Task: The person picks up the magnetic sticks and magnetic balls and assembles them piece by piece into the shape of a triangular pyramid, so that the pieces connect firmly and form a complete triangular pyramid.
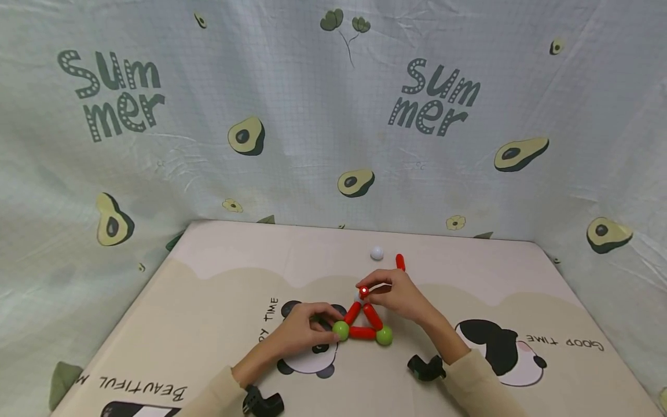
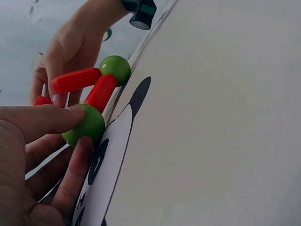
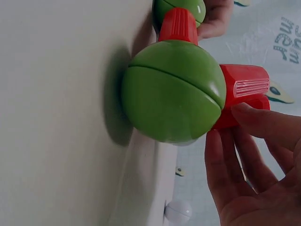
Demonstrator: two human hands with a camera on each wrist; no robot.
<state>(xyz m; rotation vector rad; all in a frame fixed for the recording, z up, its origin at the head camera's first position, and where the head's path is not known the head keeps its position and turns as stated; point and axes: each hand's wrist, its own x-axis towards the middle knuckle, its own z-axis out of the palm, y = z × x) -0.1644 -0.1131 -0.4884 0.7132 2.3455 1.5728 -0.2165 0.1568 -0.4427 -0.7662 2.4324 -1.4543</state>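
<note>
Red rods and balls form a triangle on the table. My left hand [image 1: 303, 329] pinches its left green ball [image 1: 341, 330] between thumb and fingers. A second green ball [image 1: 384, 336] sits at the right corner, joined to the first by a red base rod [image 1: 362, 333]. Two side rods, left [image 1: 352, 313] and right [image 1: 373, 317], run to a pale ball [image 1: 357, 297] at the far corner, partly covered. Over that corner my right hand [image 1: 400, 294] pinches another red rod [image 1: 363, 291], its white-dotted end facing up. In the right wrist view, the right thumb [image 3: 263, 123] presses red plastic.
Beyond the right hand lie a loose white ball [image 1: 377, 252] and a spare red rod [image 1: 400, 262]. The printed table [image 1: 219, 324] ends at a hanging avocado-patterned cloth [image 1: 312, 116]. Dark wrist-worn devices, left [image 1: 263, 402] and right [image 1: 426, 368], hang beside the sleeves.
</note>
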